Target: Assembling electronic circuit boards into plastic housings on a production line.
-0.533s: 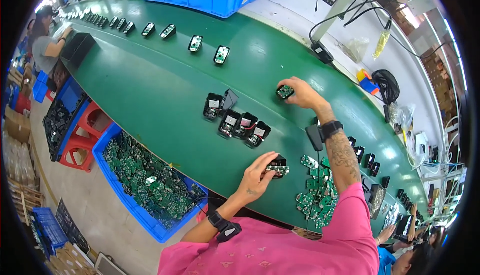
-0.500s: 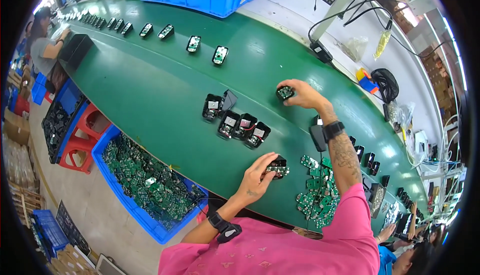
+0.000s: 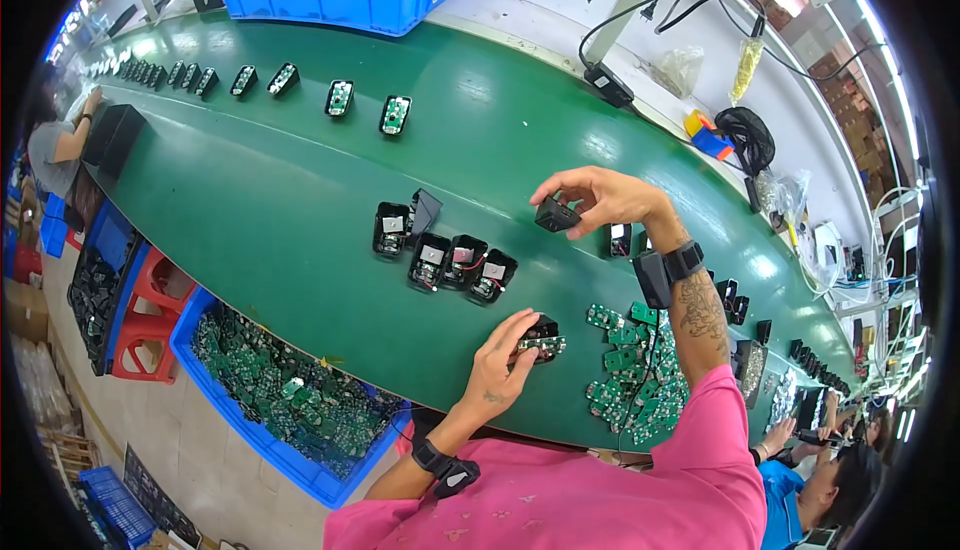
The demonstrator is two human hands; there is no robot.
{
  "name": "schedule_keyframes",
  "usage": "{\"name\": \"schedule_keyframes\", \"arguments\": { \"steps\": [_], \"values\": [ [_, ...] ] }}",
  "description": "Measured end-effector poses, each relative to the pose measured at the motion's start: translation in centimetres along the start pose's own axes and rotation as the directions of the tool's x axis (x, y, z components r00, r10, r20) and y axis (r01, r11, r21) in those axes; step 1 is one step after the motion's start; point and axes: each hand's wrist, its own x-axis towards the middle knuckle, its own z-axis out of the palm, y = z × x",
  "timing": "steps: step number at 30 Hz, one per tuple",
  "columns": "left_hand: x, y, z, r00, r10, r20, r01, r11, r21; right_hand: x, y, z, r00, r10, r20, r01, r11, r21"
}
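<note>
Right hand point(image 3: 600, 195), just right of centre frame, pinches a small black housing point(image 3: 556, 215) between thumb and fingertips, lifted above the green belt point(image 3: 260, 210). It's a boxy, dark shell, tilted. Lower centre, the left hand point(image 3: 500, 355) curls its fingers around another black housing with a green circuit board point(image 3: 541, 340) seated in it, resting on the belt. Left of both hands, a row of open black housings point(image 3: 450, 260) lies close by; loose green boards point(image 3: 630, 370) crowd the lower right. Open belt stretches toward the upper left. The near belt edge runs just below the left wrist, above a blue bin of boards point(image 3: 290, 400). Right forearm reaches up, wrist bent; left forearm angles in from below.
</note>
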Motion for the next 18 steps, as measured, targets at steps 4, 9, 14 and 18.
{"name": "schedule_keyframes", "arguments": {
  "steps": [4,9,14,18],
  "values": [
    [0.0,-0.1,-0.1,1.0,-0.002,0.001,0.002,1.0,-0.006,0.4,-0.7,0.1,0.999,-0.014,0.047,0.015,1.0,-0.023],
    [0.0,-0.1,-0.3,1.0,0.003,-0.013,-0.003,1.0,-0.009,0.8,-0.9,0.2,0.998,0.02,0.053,-0.019,1.0,-0.011],
    [-0.2,-0.1,0.0,0.998,0.026,-0.049,-0.027,1.0,-0.008,2.9,2.1,0.7,0.92,-0.194,-0.342,-0.14,0.649,-0.747],
    [-0.6,-0.9,-0.2,0.997,0.066,-0.037,-0.065,0.997,0.029,6.5,6.0,0.8,0.766,-0.367,-0.528,-0.339,0.468,-0.816]
  ]
}}
